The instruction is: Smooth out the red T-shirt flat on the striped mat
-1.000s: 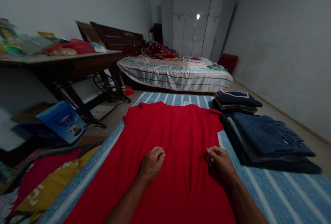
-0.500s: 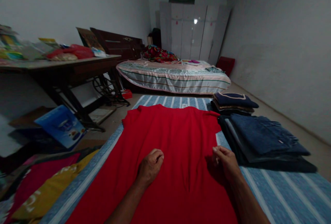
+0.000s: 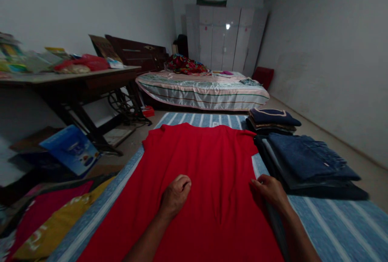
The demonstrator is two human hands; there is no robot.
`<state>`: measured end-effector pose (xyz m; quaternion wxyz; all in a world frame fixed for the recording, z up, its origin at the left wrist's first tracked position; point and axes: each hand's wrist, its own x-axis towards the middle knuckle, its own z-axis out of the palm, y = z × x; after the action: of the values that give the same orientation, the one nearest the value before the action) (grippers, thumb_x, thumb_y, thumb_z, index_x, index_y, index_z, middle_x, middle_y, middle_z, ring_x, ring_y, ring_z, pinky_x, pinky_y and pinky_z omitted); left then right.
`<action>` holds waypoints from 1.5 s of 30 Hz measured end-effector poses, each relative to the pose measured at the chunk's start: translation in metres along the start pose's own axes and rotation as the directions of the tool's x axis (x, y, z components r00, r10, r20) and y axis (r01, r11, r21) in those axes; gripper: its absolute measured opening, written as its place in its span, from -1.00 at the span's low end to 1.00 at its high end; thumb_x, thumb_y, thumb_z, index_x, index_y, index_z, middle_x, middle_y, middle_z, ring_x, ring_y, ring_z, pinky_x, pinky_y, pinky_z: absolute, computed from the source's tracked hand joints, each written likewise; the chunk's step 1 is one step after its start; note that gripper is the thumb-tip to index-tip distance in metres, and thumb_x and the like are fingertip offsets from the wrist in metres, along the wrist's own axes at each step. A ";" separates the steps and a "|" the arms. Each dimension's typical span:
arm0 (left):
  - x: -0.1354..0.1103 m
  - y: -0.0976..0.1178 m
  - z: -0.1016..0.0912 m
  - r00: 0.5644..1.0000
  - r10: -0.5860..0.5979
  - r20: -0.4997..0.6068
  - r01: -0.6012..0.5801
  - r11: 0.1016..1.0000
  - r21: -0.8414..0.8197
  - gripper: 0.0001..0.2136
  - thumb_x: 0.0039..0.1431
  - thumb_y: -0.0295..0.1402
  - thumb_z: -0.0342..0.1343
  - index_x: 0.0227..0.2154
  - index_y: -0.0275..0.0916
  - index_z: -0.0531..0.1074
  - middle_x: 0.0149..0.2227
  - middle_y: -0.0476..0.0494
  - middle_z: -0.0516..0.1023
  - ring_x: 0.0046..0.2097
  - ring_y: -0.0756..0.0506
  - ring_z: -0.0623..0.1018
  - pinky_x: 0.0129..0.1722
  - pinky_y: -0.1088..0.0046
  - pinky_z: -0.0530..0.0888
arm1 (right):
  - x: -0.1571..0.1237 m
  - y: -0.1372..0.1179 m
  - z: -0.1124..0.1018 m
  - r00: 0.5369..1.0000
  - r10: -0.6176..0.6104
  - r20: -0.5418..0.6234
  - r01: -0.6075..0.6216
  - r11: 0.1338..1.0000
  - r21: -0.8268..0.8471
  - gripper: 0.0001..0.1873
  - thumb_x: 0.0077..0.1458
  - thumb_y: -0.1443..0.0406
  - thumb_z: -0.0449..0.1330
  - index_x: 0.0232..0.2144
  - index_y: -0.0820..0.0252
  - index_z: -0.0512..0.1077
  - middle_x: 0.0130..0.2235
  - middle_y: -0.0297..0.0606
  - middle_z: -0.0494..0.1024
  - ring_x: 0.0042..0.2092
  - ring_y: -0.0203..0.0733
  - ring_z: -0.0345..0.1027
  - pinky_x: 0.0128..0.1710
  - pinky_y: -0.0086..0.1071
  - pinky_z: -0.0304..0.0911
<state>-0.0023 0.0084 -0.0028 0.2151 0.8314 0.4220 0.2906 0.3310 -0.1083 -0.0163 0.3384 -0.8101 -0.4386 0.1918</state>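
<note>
Red shirt (image 3: 197, 161) lies spread flat, one garment, on a blue striped mat (image 3: 333, 225), with a few lengthwise creases down its middle. Two hands rest on it: the left hand (image 3: 176, 195) presses the cloth near the centre with fingers curled under, holding nothing; the right hand (image 3: 269, 191) sits at the shirt's right edge, fingers bent, and whether it pinches the hem cannot be told. Two stacks of folded dark clothes (image 3: 303, 159) stand just beside that edge. Loose red and yellow garments (image 3: 51, 221) lie left.
</note>
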 end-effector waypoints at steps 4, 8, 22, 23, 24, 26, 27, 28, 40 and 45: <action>0.000 -0.001 0.000 1.000 0.008 -0.002 -0.008 1.000 -0.001 -0.80 0.17 -0.33 -0.13 -0.43 -0.19 0.38 -0.36 -0.07 0.44 -0.30 -0.04 0.45 -0.26 0.47 0.36 | -0.003 -0.005 -0.003 0.986 0.037 0.161 -0.004 0.979 -0.202 -0.67 -0.02 0.01 0.13 -0.48 0.14 0.45 -0.48 -0.27 0.51 -0.42 -0.19 0.38 -0.48 -0.44 0.07; -0.001 0.000 0.000 1.000 0.013 -0.011 -0.013 1.000 0.004 -0.81 0.17 -0.33 -0.12 -0.43 -0.19 0.38 -0.36 -0.07 0.44 -0.30 -0.04 0.46 -0.26 0.48 0.36 | -0.007 -0.015 -0.008 0.975 0.055 0.215 0.014 0.952 -0.307 -0.74 0.00 0.08 0.13 -0.43 0.14 0.42 -0.39 -0.25 0.55 -0.33 -0.17 0.42 -0.46 -0.45 0.08; -0.002 -0.003 0.002 1.000 0.016 0.001 -0.016 1.000 0.019 -0.80 0.18 -0.34 -0.14 -0.40 -0.19 0.38 -0.34 -0.07 0.45 -0.28 -0.04 0.45 -0.24 0.47 0.35 | -0.008 -0.020 -0.009 0.963 0.123 0.241 -0.022 0.924 -0.382 -0.81 0.10 0.22 0.08 -0.42 0.16 0.45 -0.33 -0.24 0.57 -0.26 -0.20 0.45 -0.43 -0.47 0.09; -0.002 -0.003 0.002 1.000 0.015 0.001 -0.015 1.000 0.018 -0.80 0.18 -0.34 -0.14 -0.41 -0.19 0.38 -0.34 -0.08 0.45 -0.28 -0.04 0.45 -0.24 0.47 0.35 | -0.008 -0.019 -0.008 0.963 0.126 0.238 -0.026 0.923 -0.383 -0.81 0.10 0.21 0.09 -0.41 0.17 0.45 -0.33 -0.23 0.57 -0.26 -0.19 0.45 -0.43 -0.47 0.09; -0.002 -0.002 0.002 1.000 0.014 0.002 -0.014 1.000 0.018 -0.80 0.18 -0.34 -0.14 -0.41 -0.19 0.38 -0.34 -0.08 0.45 -0.28 -0.04 0.45 -0.24 0.47 0.35 | -0.007 -0.018 -0.008 0.964 0.130 0.233 -0.031 0.923 -0.384 -0.81 0.10 0.21 0.09 -0.39 0.17 0.44 -0.32 -0.21 0.57 -0.26 -0.18 0.45 -0.43 -0.46 0.09; -0.001 -0.001 0.001 1.000 0.011 0.004 -0.011 1.000 0.020 -0.80 0.17 -0.34 -0.14 -0.42 -0.19 0.37 -0.35 -0.08 0.44 -0.29 -0.05 0.45 -0.25 0.47 0.35 | -0.007 -0.016 -0.008 0.965 0.141 0.220 -0.046 0.922 -0.385 -0.79 0.09 0.19 0.10 -0.33 0.18 0.44 -0.31 -0.19 0.57 -0.25 -0.16 0.45 -0.42 -0.46 0.10; -0.001 0.000 0.001 1.000 0.009 0.005 -0.009 1.000 0.020 -0.80 0.17 -0.33 -0.14 -0.43 -0.19 0.37 -0.35 -0.08 0.44 -0.29 -0.05 0.45 -0.26 0.47 0.35 | -0.007 -0.016 -0.009 0.966 0.147 0.214 -0.054 0.920 -0.387 -0.78 0.09 0.17 0.10 -0.31 0.18 0.43 -0.31 -0.18 0.57 -0.25 -0.15 0.45 -0.42 -0.45 0.11; -0.001 0.001 0.001 1.000 0.008 0.005 -0.008 1.000 0.018 -0.80 0.17 -0.33 -0.14 -0.43 -0.19 0.37 -0.35 -0.08 0.44 -0.29 -0.05 0.45 -0.26 0.47 0.34 | -0.006 -0.015 -0.009 0.966 0.153 0.211 -0.061 0.919 -0.389 -0.77 0.09 0.16 0.10 -0.31 0.18 0.43 -0.31 -0.18 0.57 -0.25 -0.14 0.45 -0.42 -0.45 0.11; -0.003 0.001 0.002 1.000 -0.001 0.007 0.001 1.000 -0.007 -0.81 0.17 -0.36 -0.15 -0.45 -0.19 0.35 -0.36 -0.07 0.42 -0.30 -0.03 0.43 -0.26 0.48 0.34 | -0.008 -0.015 -0.004 0.971 0.169 0.172 -0.080 0.900 -0.429 -0.72 0.15 0.20 -0.01 -0.39 0.17 0.45 -0.35 -0.15 0.56 -0.31 -0.18 0.45 -0.47 -0.46 0.06; -0.003 0.004 0.001 1.000 -0.028 0.011 0.028 0.999 -0.017 -0.82 0.17 -0.38 -0.13 -0.46 -0.19 0.35 -0.35 -0.06 0.43 -0.31 -0.03 0.43 -0.27 0.49 0.34 | -0.013 -0.016 -0.004 0.981 0.148 0.129 -0.080 0.901 -0.426 -0.73 0.13 0.23 -0.01 -0.40 0.20 0.45 -0.37 -0.16 0.56 -0.32 -0.18 0.43 -0.46 -0.47 0.06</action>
<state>-0.0007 0.0041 -0.0019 0.2285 0.8251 0.4298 0.2868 0.3172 -0.1146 -0.0014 0.1089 -0.8702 -0.4469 0.1764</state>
